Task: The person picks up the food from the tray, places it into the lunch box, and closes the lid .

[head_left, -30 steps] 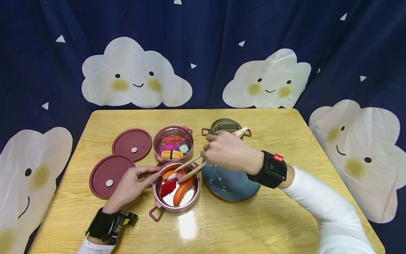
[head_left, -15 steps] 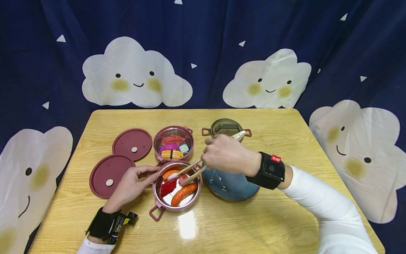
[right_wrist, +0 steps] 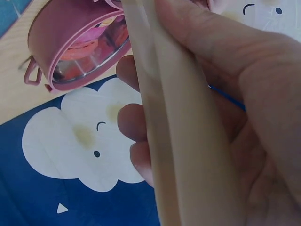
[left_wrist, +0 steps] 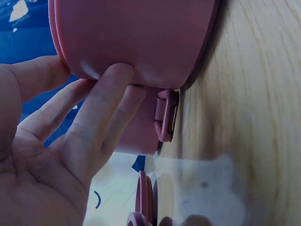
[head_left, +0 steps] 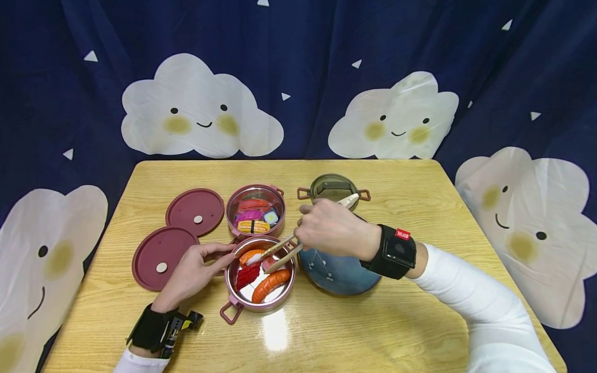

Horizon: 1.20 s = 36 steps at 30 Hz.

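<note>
1. Left hand: fingers extended, laid against the outer wall of the near pink pot, one at its rim; touching rather than gripping, per the left wrist view
2. Right hand: fingers curled round wooden tongs, grasp clear in the right wrist view; the hand hangs over part of the blue plate
3. Tongs slant down into the near pot, tips either side of a round pinkish piece; can't tell if they pinch it
4. Also in near pot: orange-and-white piece at far left, red piece at left, orange ridged piece at near right; shiny metal floor shows between them
5. Far pink pot stands just behind the near one, holding a red-orange piece, a purple piece, a green-and-white piece and a yellow piece with a dark band
6. Two maroon lids lie left of the pots, edges meeting: far lid and near lid, each showing a white disc
7. Olive-green pot, reddish side handles, sits beyond the right hand, partly covered by the tongs' back end
8. All on a wood-grain tabletop; dark blue curtain with smiling clouds behind
</note>
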Each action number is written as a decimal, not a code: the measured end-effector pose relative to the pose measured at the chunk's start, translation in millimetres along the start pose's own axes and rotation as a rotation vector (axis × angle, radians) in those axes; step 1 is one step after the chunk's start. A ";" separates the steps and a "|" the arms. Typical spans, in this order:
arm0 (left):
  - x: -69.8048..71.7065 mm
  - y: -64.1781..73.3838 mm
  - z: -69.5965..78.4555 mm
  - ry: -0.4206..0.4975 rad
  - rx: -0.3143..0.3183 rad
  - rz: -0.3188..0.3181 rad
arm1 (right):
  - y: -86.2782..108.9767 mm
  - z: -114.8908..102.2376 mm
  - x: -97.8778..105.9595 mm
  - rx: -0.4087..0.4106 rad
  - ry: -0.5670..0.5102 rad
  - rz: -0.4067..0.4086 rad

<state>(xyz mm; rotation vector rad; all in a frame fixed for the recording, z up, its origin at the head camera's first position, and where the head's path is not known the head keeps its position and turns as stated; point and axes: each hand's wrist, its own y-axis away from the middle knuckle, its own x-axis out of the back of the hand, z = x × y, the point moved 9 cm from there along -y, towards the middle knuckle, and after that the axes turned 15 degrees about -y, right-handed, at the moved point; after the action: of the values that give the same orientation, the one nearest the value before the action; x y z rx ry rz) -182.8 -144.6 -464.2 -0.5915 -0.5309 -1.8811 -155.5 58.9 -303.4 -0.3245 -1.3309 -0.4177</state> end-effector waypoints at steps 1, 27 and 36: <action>0.2 -0.1 0.1 -0.005 -0.001 0.002 | 0.0 0.5 0.0 -0.003 -0.006 -0.001; -0.1 0.6 0.6 0.008 -0.004 -0.003 | 42.2 35.7 25.3 -0.074 -0.224 0.090; -0.3 0.9 1.1 0.009 0.000 -0.004 | 74.7 58.8 27.5 -0.129 -0.292 0.220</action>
<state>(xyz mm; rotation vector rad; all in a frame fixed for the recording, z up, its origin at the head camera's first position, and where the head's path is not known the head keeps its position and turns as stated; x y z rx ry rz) -181.8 -144.1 -463.5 -0.5824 -0.5264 -1.8868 -166.1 148.9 -263.4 -0.6527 -1.5358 -0.2775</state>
